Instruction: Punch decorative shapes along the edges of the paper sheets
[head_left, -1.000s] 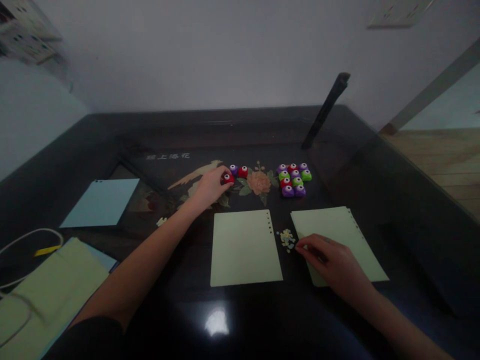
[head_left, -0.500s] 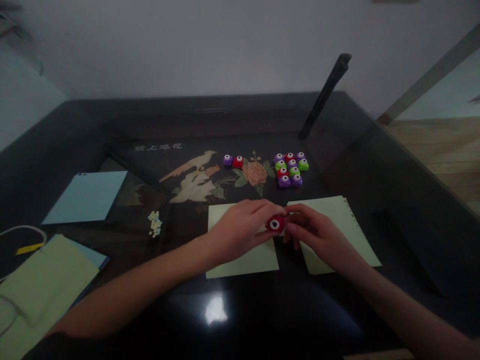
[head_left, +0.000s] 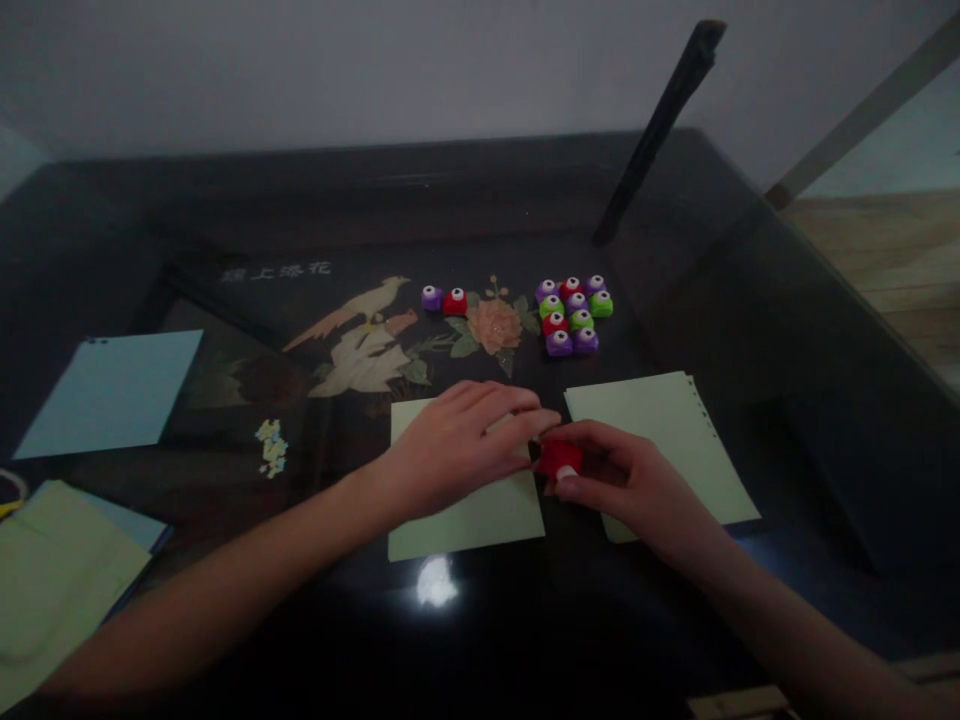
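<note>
Red punch (head_left: 559, 458) now tipped face-down, both hands closer

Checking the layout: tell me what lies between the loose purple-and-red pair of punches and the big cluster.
In the head view, only the inlaid peach flower lies between the pair and the cluster.

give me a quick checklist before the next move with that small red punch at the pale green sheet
1. Small red plastic punch gripped by right hand: ok.
2. Left hand flat on the pale green paper sheet, steadying it: ok.
3. Sheet edge seated in the punch slot: cannot tell, fingers hide it.
4. Second pale green sheet away from the punch: not ok, it lies under the right hand.
5. Cluster of spare coloured punches out of the way: ok.
</note>
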